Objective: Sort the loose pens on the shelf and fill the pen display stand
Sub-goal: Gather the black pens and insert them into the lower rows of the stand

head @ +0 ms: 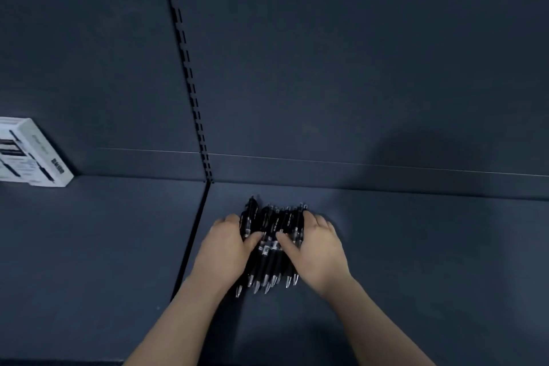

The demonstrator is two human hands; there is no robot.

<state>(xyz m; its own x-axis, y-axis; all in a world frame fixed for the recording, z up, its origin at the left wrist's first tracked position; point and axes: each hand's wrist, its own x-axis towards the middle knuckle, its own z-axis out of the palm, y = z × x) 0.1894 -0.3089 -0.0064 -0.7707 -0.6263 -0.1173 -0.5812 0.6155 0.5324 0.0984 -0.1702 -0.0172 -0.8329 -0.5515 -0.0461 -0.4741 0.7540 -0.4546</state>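
Nearest, left hand [227,249] and right hand [319,249] cupped the bunch of black pens [274,223] on the shelf [416,261], fingers [316,219] curled around it; best squeezed evenly, tips aligned, before lifting so none slipped out.

A blue-grey back panel [326,68] was split by a slotted upright [187,62]; a white printed box [32,154] was set on the shelf [89,246] at left.

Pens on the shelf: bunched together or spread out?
Bunched: pens lie side by side, gripped between the left hand and right hand.
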